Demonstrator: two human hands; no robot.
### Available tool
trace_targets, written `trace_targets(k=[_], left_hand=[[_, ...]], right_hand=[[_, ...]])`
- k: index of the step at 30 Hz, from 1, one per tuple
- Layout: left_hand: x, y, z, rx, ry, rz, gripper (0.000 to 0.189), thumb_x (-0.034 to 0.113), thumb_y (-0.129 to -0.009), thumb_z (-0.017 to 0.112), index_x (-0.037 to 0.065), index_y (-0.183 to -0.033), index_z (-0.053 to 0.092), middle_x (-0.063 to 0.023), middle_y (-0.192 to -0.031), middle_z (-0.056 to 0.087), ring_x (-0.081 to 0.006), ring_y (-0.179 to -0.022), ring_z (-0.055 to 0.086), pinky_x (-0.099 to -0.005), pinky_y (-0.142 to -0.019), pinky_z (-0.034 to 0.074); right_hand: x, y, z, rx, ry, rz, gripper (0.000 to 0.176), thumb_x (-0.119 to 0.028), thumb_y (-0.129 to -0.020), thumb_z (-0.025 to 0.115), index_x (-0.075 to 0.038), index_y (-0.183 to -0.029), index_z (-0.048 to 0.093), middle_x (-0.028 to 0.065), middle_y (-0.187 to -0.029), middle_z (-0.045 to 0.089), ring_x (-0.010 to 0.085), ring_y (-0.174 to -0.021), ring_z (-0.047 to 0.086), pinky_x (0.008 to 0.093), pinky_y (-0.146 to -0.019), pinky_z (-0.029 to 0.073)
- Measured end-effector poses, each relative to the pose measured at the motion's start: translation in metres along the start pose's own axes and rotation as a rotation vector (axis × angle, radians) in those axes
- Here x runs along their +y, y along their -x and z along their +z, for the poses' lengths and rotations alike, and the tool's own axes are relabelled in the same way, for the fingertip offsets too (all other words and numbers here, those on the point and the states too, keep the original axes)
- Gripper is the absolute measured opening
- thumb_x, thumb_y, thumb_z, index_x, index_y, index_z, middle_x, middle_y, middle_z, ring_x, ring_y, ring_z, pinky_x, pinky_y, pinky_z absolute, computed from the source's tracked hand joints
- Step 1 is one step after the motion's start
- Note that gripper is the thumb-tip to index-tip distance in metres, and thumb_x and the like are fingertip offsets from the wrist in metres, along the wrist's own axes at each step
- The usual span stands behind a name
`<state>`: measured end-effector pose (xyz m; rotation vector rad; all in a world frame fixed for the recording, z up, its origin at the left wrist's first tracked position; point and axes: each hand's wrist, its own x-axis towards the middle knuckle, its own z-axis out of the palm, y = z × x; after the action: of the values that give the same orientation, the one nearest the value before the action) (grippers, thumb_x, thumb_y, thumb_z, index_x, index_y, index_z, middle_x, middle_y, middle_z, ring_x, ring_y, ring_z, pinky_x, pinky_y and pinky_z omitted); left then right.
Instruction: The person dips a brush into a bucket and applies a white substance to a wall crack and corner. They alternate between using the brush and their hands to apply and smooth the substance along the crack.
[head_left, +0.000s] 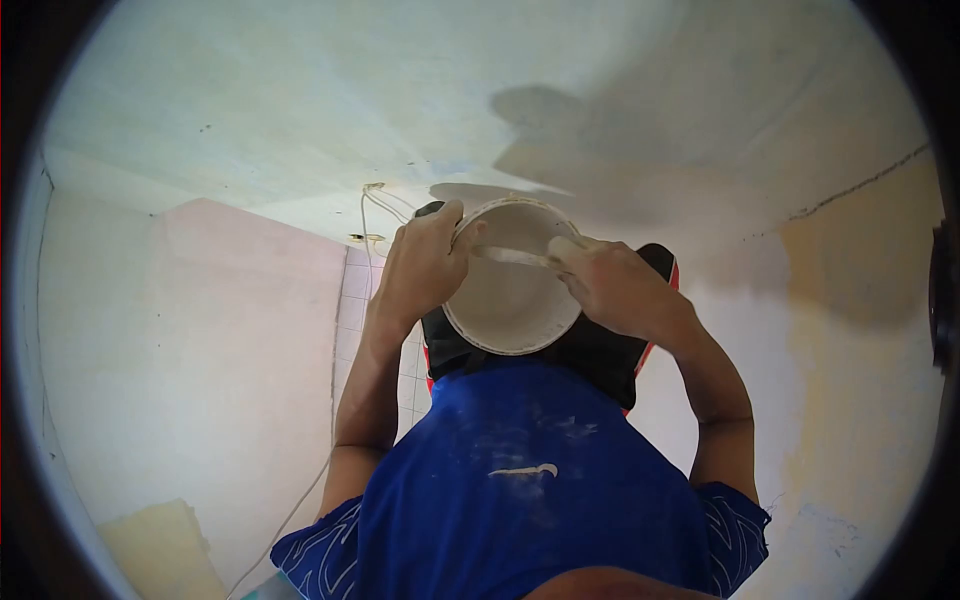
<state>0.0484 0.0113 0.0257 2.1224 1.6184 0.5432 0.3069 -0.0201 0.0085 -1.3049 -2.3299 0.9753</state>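
Note:
A round whitish bucket stands mouth-up against my body, between my two hands. My left hand is wrapped over the bucket's left rim, with its thumb inside the mouth. On the other side, my right hand is closed on one end of a pale, flat strip-like tool, which lies across the bucket's opening toward my left thumb. Whitish residue coats the inside of the bucket. What the strip is exactly cannot be made out.
A patchy plastered wall with my shadow rises ahead. White cables come out of it behind my left hand. A long crack runs at the upper right. Tiles show at the left, and a dark object at the right edge.

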Motion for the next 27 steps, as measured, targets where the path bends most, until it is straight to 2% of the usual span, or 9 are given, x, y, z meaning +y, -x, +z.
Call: trace_targets(k=[2, 5, 9, 11, 15, 17, 21, 23, 27], left_hand=[[0.02, -0.009, 0.008, -0.046, 0.008, 0.031, 0.035, 0.026, -0.101, 0.065, -0.003, -0.086, 0.053, -0.0279, -0.072, 0.059, -0.0463, -0.066, 0.057, -0.0496, -0.062, 0.045], [0.049, -0.021, 0.021, -0.063, 0.01, 0.12, 0.034, 0.025, -0.1, 0.065, -0.003, -0.086, 0.053, -0.0274, -0.072, 0.058, -0.0448, -0.067, 0.056, -0.0486, -0.063, 0.044], [0.086, -0.034, 0.04, -0.119, 0.0, 0.184, 0.035, 0.028, -0.1, 0.064, -0.003, -0.086, 0.054, -0.0266, -0.073, 0.058, -0.0449, -0.07, 0.057, -0.0489, -0.065, 0.044], [0.1, -0.041, 0.052, -0.159, -0.001, 0.241, 0.036, 0.029, -0.101, 0.062, -0.003, -0.087, 0.054, -0.0263, -0.074, 0.06, -0.0457, -0.074, 0.059, -0.0508, -0.068, 0.044], [0.12, -0.052, 0.076, -0.185, 0.015, 0.355, 0.035, 0.029, -0.101, 0.061, -0.002, -0.089, 0.054, -0.0264, -0.074, 0.061, -0.0473, -0.076, 0.06, -0.0534, -0.07, 0.044], [0.133, -0.057, 0.082, -0.257, 0.044, 0.324, 0.034, 0.029, -0.101, 0.061, -0.002, -0.09, 0.055, -0.0267, -0.075, 0.061, -0.0485, -0.078, 0.06, -0.055, -0.072, 0.044], [0.14, -0.062, 0.103, -0.267, 0.056, 0.397, 0.034, 0.03, -0.101, 0.062, -0.002, -0.09, 0.055, -0.0265, -0.076, 0.062, -0.0494, -0.078, 0.06, -0.0554, -0.071, 0.044], [0.146, -0.062, 0.11, -0.319, 0.072, 0.424, 0.033, 0.029, -0.1, 0.062, -0.001, -0.09, 0.055, -0.0266, -0.076, 0.062, -0.0499, -0.078, 0.059, -0.056, -0.071, 0.043], [0.15, -0.062, 0.129, -0.296, 0.097, 0.515, 0.033, 0.029, -0.1, 0.063, -0.001, -0.089, 0.054, -0.0266, -0.076, 0.062, -0.0504, -0.078, 0.06, -0.0563, -0.07, 0.044]], right_hand=[[-0.002, 0.01, 0.004, 0.107, 0.283, -0.086, 0.025, -0.006, -0.094, 0.061, -0.002, -0.119, 0.062, 0.018, -0.094, 0.065, 0.0334, -0.082, 0.072, 0.0445, -0.076, 0.058], [0.005, 0.021, -0.001, 0.12, 0.405, -0.032, 0.029, -0.004, -0.09, 0.063, -0.005, -0.119, 0.06, 0.0178, -0.099, 0.06, 0.0333, -0.085, 0.071, 0.0418, -0.078, 0.06], [0.015, 0.035, -0.004, 0.118, 0.468, 0.047, 0.029, -0.004, -0.086, 0.067, -0.005, -0.115, 0.06, 0.0194, -0.101, 0.062, 0.0331, -0.089, 0.071, 0.0405, -0.077, 0.06], [0.023, 0.042, 0.004, 0.204, 0.468, 0.061, 0.031, -0.007, -0.084, 0.071, 0.0, -0.113, 0.063, 0.0216, -0.104, 0.063, 0.0332, -0.091, 0.072, 0.039, -0.073, 0.063], [0.047, 0.058, 0.019, 0.316, 0.558, 0.04, 0.025, -0.006, -0.082, 0.07, 0.002, -0.106, 0.068, 0.0226, -0.106, 0.063, 0.0334, -0.094, 0.071, 0.0387, -0.073, 0.064], [0.047, 0.07, 0.011, 0.234, 0.549, 0.096, 0.021, -0.005, -0.08, 0.071, 0.004, -0.099, 0.072, 0.0236, -0.105, 0.065, 0.0334, -0.097, 0.07, 0.0379, -0.073, 0.064], [0.061, 0.087, 0.006, 0.218, 0.524, 0.167, 0.018, -0.004, -0.08, 0.071, 0.004, -0.096, 0.073, 0.0234, -0.103, 0.066, 0.0335, -0.094, 0.072, 0.0378, -0.073, 0.064], [0.06, 0.094, -0.001, 0.114, 0.512, 0.267, 0.022, -0.005, -0.08, 0.069, 0.004, -0.1, 0.073, 0.0244, -0.107, 0.065, 0.0349, -0.094, 0.071, 0.0407, -0.076, 0.064], [0.069, 0.104, -0.005, 0.035, 0.504, 0.287, 0.032, -0.006, -0.081, 0.069, 0.004, -0.111, 0.068, 0.0245, -0.102, 0.065, 0.0366, -0.087, 0.072, 0.0422, -0.075, 0.063]])
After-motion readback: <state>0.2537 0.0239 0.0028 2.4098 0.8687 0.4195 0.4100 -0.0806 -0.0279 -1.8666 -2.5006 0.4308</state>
